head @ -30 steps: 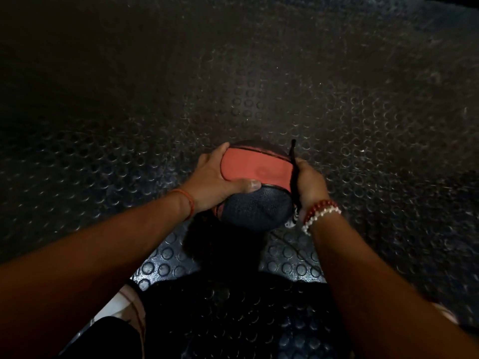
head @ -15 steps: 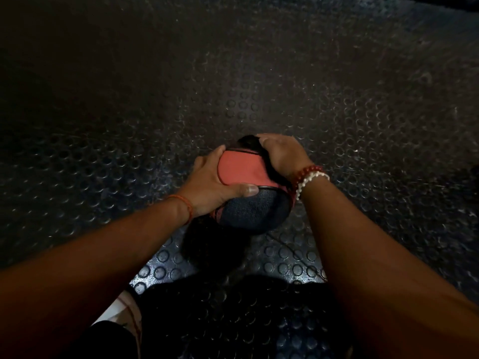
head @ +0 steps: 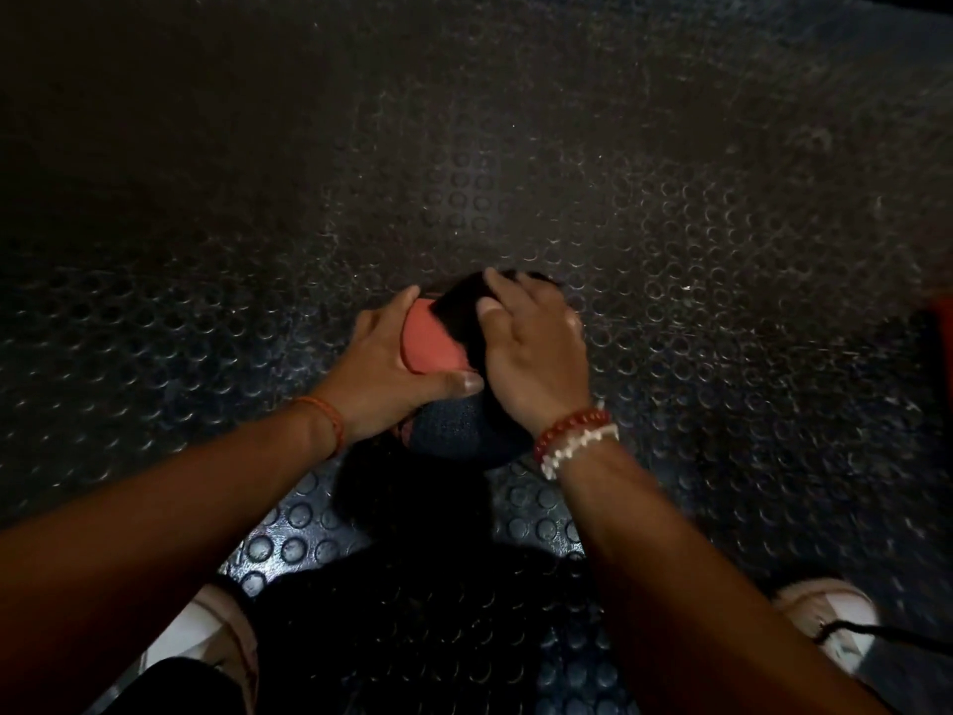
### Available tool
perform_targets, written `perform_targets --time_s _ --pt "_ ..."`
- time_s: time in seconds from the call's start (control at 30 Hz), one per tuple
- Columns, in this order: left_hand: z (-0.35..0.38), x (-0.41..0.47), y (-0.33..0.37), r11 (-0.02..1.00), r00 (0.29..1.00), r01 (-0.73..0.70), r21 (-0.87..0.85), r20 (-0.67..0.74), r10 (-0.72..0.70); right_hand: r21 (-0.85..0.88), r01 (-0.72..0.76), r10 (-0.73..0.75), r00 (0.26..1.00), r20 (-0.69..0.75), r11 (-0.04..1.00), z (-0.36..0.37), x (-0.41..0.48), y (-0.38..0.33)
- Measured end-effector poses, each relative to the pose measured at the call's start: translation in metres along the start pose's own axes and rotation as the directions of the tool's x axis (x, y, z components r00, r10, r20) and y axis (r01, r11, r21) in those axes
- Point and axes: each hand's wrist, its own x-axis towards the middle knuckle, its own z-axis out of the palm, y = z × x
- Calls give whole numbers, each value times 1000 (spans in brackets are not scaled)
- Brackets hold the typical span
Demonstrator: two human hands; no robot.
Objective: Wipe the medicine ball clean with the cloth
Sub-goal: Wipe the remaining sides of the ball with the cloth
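Observation:
A red and dark grey medicine ball (head: pixel 430 343) sits on the studded rubber floor in front of me. My left hand (head: pixel 387 369) grips its left side, thumb laid across the seam between the red and grey panels. A black cloth (head: pixel 461 314) lies over the top of the ball. My right hand (head: pixel 531 353) presses flat on the cloth, fingers spread over the ball's top and right side. Most of the ball's right half is hidden under that hand.
The dark rubber floor (head: pixel 515 162) with raised round studs spreads all around. My white shoes show at the bottom left (head: pixel 206 627) and bottom right (head: pixel 830 616). A red object (head: pixel 943 327) peeks in at the right edge.
My right hand has moved with the cloth from the ball's right side up over its top and toward the left. My left hand has kept its hold on the ball.

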Motion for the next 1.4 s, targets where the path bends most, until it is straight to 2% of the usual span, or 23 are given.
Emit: perform_targets --time_s 0.07,0.17,0.23,0.3,0.37,0.4,0.47,0.5,0.53,0.57,0.63,0.7,0.77,0.83,0.93,1.0,1.07,1.13,1.17,1.23,1.27,1.33,1.4 --pt "1 -2 -2 1000 1000 -11 -6 -11 11 -78 126 -116 986 122 989 -4 23 -6" --pt "0 -1 -2 1000 1000 11 -24 -15 -11 -22 176 -159 929 334 984 -10 62 -5" --pt "-1 -1 -2 999 1000 24 -37 -14 -24 35 106 -111 903 416 994 -14 76 -1" --pt "-1 -1 -3 999 1000 19 -43 -17 -19 181 -183 95 907 410 966 -13 78 22" --pt "-1 0 -6 998 1000 16 -54 -21 -18 398 -478 335 863 377 783 -10 58 46" --pt "-2 0 -6 998 999 25 -62 -21 -26 527 -581 453 814 364 620 -6 43 53" --pt "-3 1 -6 996 999 36 -77 -21 -38 754 -605 593 714 371 256 9 13 57" --pt "-4 1 -6 996 999 37 -82 -17 -39 814 -560 634 687 354 153 18 -1 54" --pt "-4 1 -6 996 999 36 -85 -10 -37 851 -506 670 681 295 140 27 -15 48" --pt "-4 1 -5 996 999 32 -87 -4 -33 875 -444 685 699 205 191 34 -27 41" --pt "-4 1 -3 996 1000 17 -85 -8 -17 857 -341 667 745 -5 387 39 -47 22" --pt "-3 1 -1 997 1000 3 -73 -29 -5 727 -336 583 805 -108 599 37 -55 7" --pt "-3 1 -1 998 999 -2 -56 -42 -1 561 -287 438 886 -153 776 28 -54 1" --pt "-4 0 -4 999 1000 1 -48 -31 -3 405 -197 285 943 -169 893 15 -41 1" --pt "-4 -2 -6 999 1000 4 -47 -23 -5 293 -108 122 992 -30 950 1 0 15" --pt "-4 -2 -8 997 1000 9 -73 -26 -11 355 -87 60 995 85 931 -6 24 23" --pt "-4 -1 -9 995 1000 17 -95 -25 -19 537 -249 173 967 189 806 -6 37 34" --pt "-3 -1 -9 994 999 16 -104 -26 -19 641 -465 387 881 272 610 -2 33 48" --pt "-2 -1 -9 994 999 17 -108 -27 -20 696 -537 472 824 313 477 1 25 53" --pt "-3 0 -9 993 999 23 -117 -28 -26 787 -586 566 722 398 193 9 5 53" --pt "-3 0 -9 992 999 23 -123 -27 -27 814 -572 602 687 407 101 12 -4 51" --pt "-3 0 -9 992 999 21 -127 -26 -24 844 -528 688 649 325 100 22 -19 44" --pt "-3 1 -9 993 999 18 -120 -27 -22 881 -446 720 662 206 158 32 -31 39"
